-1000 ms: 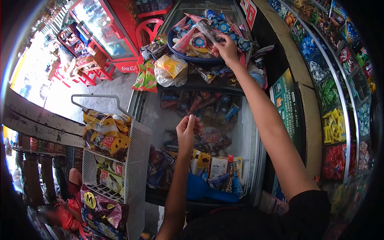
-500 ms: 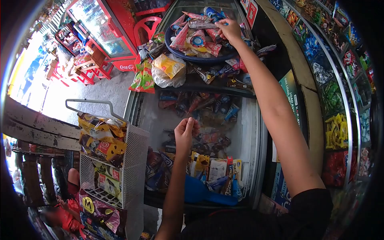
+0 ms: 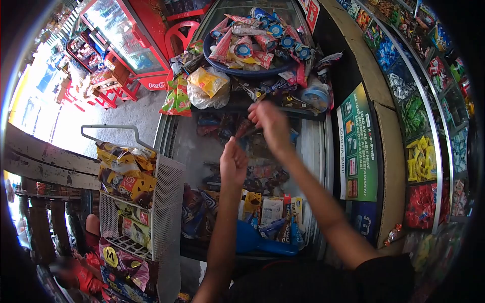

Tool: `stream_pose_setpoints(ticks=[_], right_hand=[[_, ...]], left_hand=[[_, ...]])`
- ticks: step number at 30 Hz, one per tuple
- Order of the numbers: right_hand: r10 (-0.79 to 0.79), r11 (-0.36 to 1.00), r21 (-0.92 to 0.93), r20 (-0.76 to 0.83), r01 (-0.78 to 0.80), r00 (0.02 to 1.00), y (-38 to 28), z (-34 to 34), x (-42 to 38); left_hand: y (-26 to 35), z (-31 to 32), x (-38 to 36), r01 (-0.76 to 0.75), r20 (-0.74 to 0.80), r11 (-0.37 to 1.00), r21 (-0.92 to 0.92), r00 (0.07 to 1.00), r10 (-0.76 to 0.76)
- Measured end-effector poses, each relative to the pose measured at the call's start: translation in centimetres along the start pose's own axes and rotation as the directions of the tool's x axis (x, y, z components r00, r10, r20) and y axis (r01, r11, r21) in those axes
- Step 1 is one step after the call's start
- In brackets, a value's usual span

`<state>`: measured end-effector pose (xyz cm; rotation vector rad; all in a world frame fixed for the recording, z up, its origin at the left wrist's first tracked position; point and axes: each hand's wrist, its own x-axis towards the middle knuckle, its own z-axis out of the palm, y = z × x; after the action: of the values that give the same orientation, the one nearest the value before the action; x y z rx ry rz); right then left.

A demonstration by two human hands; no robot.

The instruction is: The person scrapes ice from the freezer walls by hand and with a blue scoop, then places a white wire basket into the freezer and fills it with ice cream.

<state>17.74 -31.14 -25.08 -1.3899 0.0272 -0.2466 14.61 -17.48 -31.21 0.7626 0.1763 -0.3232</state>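
Note:
My left hand [image 3: 234,161] is closed, fingers curled and thumb tip upward, over the open chest freezer [image 3: 194,144]; whatever it may hold is hidden. My right hand [image 3: 270,126], smeared by motion, is just to its right and slightly higher, near the freezer's middle bar. Below both hands lie wrapped ice creams [image 3: 252,174], with more packs [image 3: 273,209] in the front part of the freezer. Behind them, a dark blue basin [image 3: 237,72] on the freezer top is heaped with ice cream cones [image 3: 243,49] in red, white and blue wrappers.
A blue scoop [image 3: 262,245] rests at the freezer's front. Plastic-wrapped packs [image 3: 207,86] lie left of the basin. A white wire rack [image 3: 169,202] with ice cream packs stands at left, candy compartments [image 3: 422,156] at right. Part of a person in red [image 3: 88,272] shows low at left.
My right hand has left the cones in the basin and come down toward my left hand. The left hand has stayed almost in place, closed.

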Motion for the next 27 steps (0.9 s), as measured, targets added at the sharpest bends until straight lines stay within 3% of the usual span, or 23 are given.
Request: stream_pose_setpoints(ticks=[1,2,3,4,5,6,8,9,10,11,12,13,14,15,17,19,20,22,23,24,25,26,27], right_hand=[[-0.16,0.973,-0.161,0.036,0.164,0.986,2.8,2.0,-3.2],[-0.306,0.895,-0.308,0.098,0.322,0.947,5.3,3.2,-5.5],[-0.3,0.898,-0.306,0.101,0.317,0.949,6.9,2.7,-6.8],[-0.163,0.967,-0.18,0.113,0.182,0.98,8.1,1.6,-7.8],[-0.027,0.998,-0.049,0.141,0.034,0.99,9.5,0.5,-8.3],[-0.023,0.999,-0.042,0.144,0.03,0.989,12.0,-0.9,-8.2],[0.333,0.943,-0.04,0.082,-0.331,0.939,15.9,-3.7,-6.9],[0.33,0.944,-0.041,0.085,-0.328,0.94,15.5,-4.3,-6.5],[0.453,0.892,0.091,-0.154,-0.444,0.878,14.8,-4.8,-6.3],[0.57,0.822,0.246,-0.361,-0.514,0.738,13.5,-4.8,-6.4],[0.569,0.822,0.243,-0.359,-0.515,0.739,12.5,-3.9,-6.8],[0.502,0.829,0.346,-0.114,-0.44,0.857,10.4,-1.5,-7.6],[0.368,0.801,0.46,0.125,-0.382,0.922,8.5,0.7,-8.2],[0.393,0.85,0.339,0.102,-0.404,0.914,7.4,1.8,-8.8],[0.363,0.874,0.312,0.095,-0.374,0.927,7.1,1.4,-9.1],[0.22,0.953,0.201,0.055,-0.227,0.974,5.9,1.1,-9.8],[0.223,0.952,0.201,0.059,-0.23,0.973,5.9,0.9,-10.0],[-0.14,0.982,-0.1,0.171,0.159,0.975,5.9,0.1,-10.5],[-0.08,0.909,-0.379,0.245,0.172,0.966,10.2,-1.3,-10.7],[-0.02,0.755,-0.617,0.317,0.222,0.948,14.8,-2.8,-10.8],[0.183,0.959,-0.234,0.07,-0.162,0.981,17.2,-4.2,-10.5],[0.331,0.944,0.011,0.005,-0.331,0.944,17.6,-5.0,-10.4],[0.47,0.856,0.275,-0.061,-0.438,0.881,18.2,-5.9,-10.2]], left_hand=[[-0.5,0.2,0.4,0.105,0.107,0.949,-0.298,0.991,-0.076],[-1.8,2.9,0.0,0.012,-0.219,0.967,-0.256,0.973,-0.07],[-3.1,0.9,0.2,0.069,-0.174,0.988,-0.136,0.98,-0.093],[-4.5,-1.0,0.3,0.117,-0.132,0.993,-0.014,0.984,-0.118],[-4.1,-0.9,-0.8,0.112,-0.139,0.994,-0.014,0.984,-0.113],[-3.2,-0.3,-2.3,0.211,-0.09,0.977,0.015,0.974,-0.209],[-1.7,0.8,-4.2,0.304,-0.044,0.951,0.051,0.952,-0.302],[-1.2,1.2,-4.6,0.219,-0.066,0.975,0.047,0.974,-0.215],[-0.8,1.5,-4.9,0.133,-0.087,0.99,0.044,0.988,-0.129],[-0.5,1.7,-4.9,-0.048,-0.026,0.983,0.179,0.998,0.053],[-2.0,1.4,-4.0,-0.05,-0.027,0.983,0.176,0.998,0.056],[-4.9,0.6,-2.4,-0.289,0.058,0.804,0.52,0.951,0.304],[-6.5,-0.3,-1.2,-0.463,0.226,0.455,0.76,0.846,0.483],[-6.9,-1.0,-0.8,-0.459,0.222,0.455,0.763,0.847,0.483],[-6.9,-2.0,0.1,-0.177,0.047,0.778,0.603,0.981,0.187],[-6.1,-2.7,0.4,0.171,-0.044,0.924,0.342,0.985,-0.166],[-5.9,-2.5,0.0,0.239,-0.14,0.954,0.182,0.966,-0.215],[-6.9,-2.9,0.3,0.336,-0.263,0.938,-0.081,0.901,-0.346],[-8.2,-2.2,-0.4,0.34,-0.266,0.937,-0.08,0.899,-0.349],[-9.6,-1.3,-1.9,0.33,-0.274,0.932,0.151,0.92,-0.281],[-9.9,-0.2,-2.5,0.293,-0.261,0.881,0.372,0.944,-0.204],[-7.9,1.5,-3.2,0.284,-0.259,0.882,0.376,0.946,-0.194],[-5.1,3.5,-5.3,0.186,0.021,0.914,0.361,0.978,-0.207]])
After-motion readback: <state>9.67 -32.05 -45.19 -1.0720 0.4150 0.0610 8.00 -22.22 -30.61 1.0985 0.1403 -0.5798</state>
